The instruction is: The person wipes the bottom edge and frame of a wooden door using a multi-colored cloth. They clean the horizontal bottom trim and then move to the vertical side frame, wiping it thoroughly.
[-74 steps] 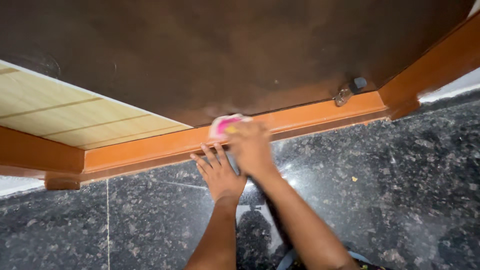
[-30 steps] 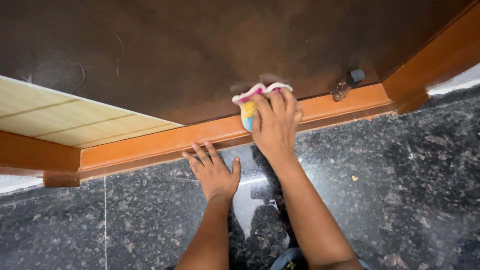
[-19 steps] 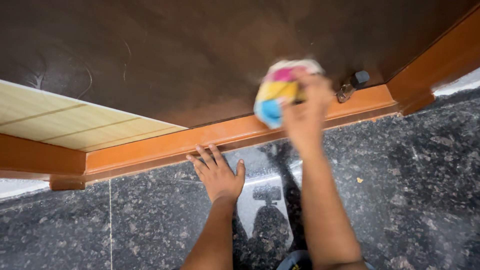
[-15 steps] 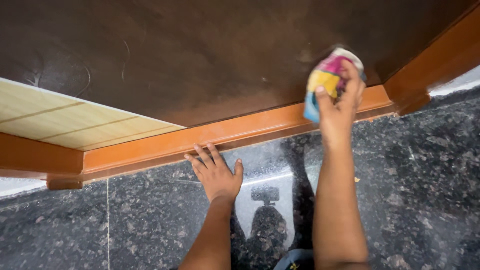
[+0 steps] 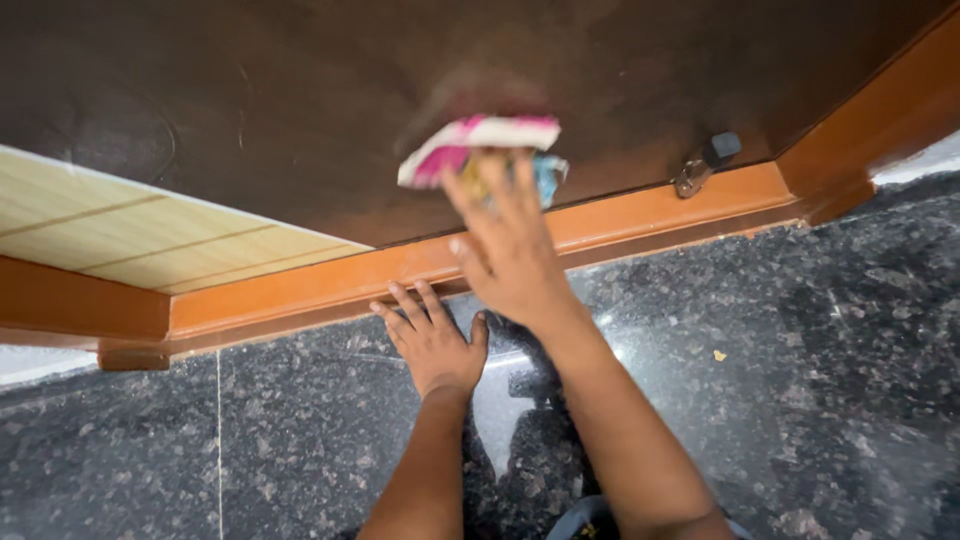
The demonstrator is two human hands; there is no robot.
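Observation:
My right hand (image 5: 505, 245) presses a crumpled cloth (image 5: 478, 148), pink, white, yellow and blue, against the lower part of a dark brown door (image 5: 400, 90). The hand and cloth are blurred by motion. My left hand (image 5: 432, 338) lies flat on the dark speckled granite floor (image 5: 800, 400), fingers spread, fingertips touching the orange-brown wooden threshold (image 5: 330, 290) under the door.
A metal door stopper with a dark rubber tip (image 5: 703, 164) sticks out near the door's lower right corner. An orange-brown frame post (image 5: 870, 120) rises on the right. Cream tiles (image 5: 120, 235) show beyond the door on the left. A small yellow crumb (image 5: 718, 355) lies on the floor.
My right hand swept the cloth along the door's lower edge to the right as far as the stopper, then back left to the middle. My left hand stayed planted on the floor.

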